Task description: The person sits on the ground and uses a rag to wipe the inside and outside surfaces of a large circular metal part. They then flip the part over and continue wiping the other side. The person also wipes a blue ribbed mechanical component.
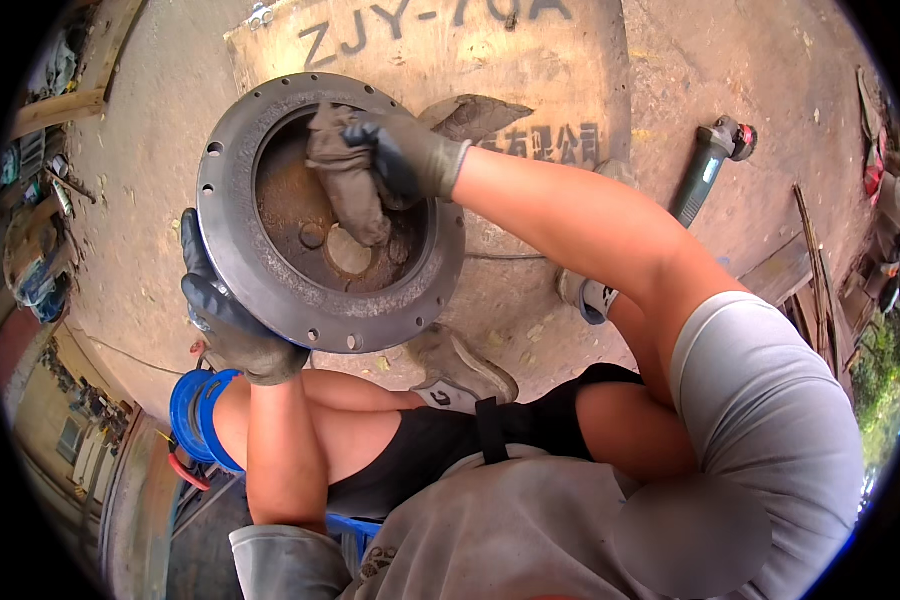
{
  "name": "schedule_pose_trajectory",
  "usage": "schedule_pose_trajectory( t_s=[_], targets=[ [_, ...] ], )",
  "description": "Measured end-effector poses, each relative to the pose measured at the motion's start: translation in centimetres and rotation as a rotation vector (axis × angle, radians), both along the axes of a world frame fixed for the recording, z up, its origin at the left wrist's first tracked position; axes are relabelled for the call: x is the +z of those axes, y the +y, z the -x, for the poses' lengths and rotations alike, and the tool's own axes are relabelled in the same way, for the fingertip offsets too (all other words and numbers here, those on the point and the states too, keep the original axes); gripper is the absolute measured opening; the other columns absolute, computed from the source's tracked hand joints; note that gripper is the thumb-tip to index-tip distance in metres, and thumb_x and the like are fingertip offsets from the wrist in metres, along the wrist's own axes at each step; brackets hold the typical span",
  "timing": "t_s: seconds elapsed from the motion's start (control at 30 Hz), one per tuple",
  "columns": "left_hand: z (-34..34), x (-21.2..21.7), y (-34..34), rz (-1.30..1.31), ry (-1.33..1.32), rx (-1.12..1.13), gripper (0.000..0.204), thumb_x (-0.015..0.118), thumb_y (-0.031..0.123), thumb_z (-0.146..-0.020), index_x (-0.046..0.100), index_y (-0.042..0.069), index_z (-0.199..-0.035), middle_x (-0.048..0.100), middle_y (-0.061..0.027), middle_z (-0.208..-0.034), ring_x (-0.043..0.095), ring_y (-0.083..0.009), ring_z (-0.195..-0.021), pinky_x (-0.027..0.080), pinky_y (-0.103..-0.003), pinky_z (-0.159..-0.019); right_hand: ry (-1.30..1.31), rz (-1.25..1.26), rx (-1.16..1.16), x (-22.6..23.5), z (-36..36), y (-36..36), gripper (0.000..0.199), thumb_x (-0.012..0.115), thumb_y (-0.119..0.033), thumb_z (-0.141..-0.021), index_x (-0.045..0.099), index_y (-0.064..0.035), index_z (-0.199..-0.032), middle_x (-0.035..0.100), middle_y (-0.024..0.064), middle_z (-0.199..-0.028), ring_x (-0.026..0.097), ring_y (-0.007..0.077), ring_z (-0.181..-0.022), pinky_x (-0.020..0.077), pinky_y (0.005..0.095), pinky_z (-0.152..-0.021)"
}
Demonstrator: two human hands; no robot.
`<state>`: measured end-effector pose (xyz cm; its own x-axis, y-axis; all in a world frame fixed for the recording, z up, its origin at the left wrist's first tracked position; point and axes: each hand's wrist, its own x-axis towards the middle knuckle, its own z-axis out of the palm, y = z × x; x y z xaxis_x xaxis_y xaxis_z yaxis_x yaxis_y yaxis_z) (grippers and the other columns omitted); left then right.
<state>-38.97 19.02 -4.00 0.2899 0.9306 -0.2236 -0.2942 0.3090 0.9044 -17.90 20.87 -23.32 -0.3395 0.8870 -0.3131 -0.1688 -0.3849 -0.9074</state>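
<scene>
Right hand (405,155), gloved, is clenched on a grey rag (355,180) and presses it into the recess of the round metal flange cover (270,265), at about 12 o'clock inside the bore. The rag hangs down toward the centre hole.

Left hand (232,325), also gloved, grips the cover's rim at about 8 o'clock, fingers wrapped over the edge, holding it tilted up off the ground.

Progress, as a judgement: wipe-down is partway. The outer bolt-hole ring looks fairly clean and dark; the inner recess shows brown rust or grime over most of its floor, so most of the inside is left.

The cover sits just in front of the knees, over the concrete floor (750,60). A stencilled wooden board (530,70) lies behind it at 12 o'clock. An angle grinder (705,165) lies on the floor at 2 o'clock, well apart. A blue hose reel (192,415) sits at 7 o'clock, near the left forearm.
</scene>
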Motion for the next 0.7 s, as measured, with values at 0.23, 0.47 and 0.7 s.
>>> schedule_pose_trajectory(
  t_s=[0.23,0.47,0.7],
  targets=[
    [0.3,0.2,-0.1,-0.008,0.085,0.042,0.077,0.029,0.058,-0.117,0.024,0.004,-0.172,0.044,-0.0140,-0.168,0.046,-0.0278,-0.151,0.032,-0.047,-0.129,-0.607,-0.294,-0.086,2.5,4.3,0.5,0.055,0.067,-0.045,-0.098,0.062,-0.0015,-0.132,0.067,0.0286,-0.127,0.063,0.0471,-0.127,0.0505,0.0517,-0.111],
    [-0.2,-1.0,0.4,-0.069,0.460,0.114,0.073,0.028,0.054,-0.119,0.029,0.003,-0.170,0.047,-0.0124,-0.166,0.047,-0.0258,-0.149,0.033,-0.045,-0.128,-0.522,-0.456,-0.204,4.8,8.1,1.5,0.028,0.068,-0.024,-0.096,0.072,-0.0052,-0.116,0.072,0.0205,-0.118,0.066,0.0431,-0.115,0.0512,0.0511,-0.103],
    [0.2,-0.1,0.1,-0.283,0.897,-0.014,0.068,0.027,0.048,-0.119,0.033,0.001,-0.168,0.056,-0.0139,-0.157,0.056,-0.0259,-0.139,0.041,-0.043,-0.122,-0.441,-1.001,0.010,6.4,6.3,-0.1,0.030,0.069,-0.012,-0.084,0.076,-0.0110,-0.114,0.073,0.0098,-0.116,0.067,0.0348,-0.109,0.0523,0.0471,-0.100]
  ],
)
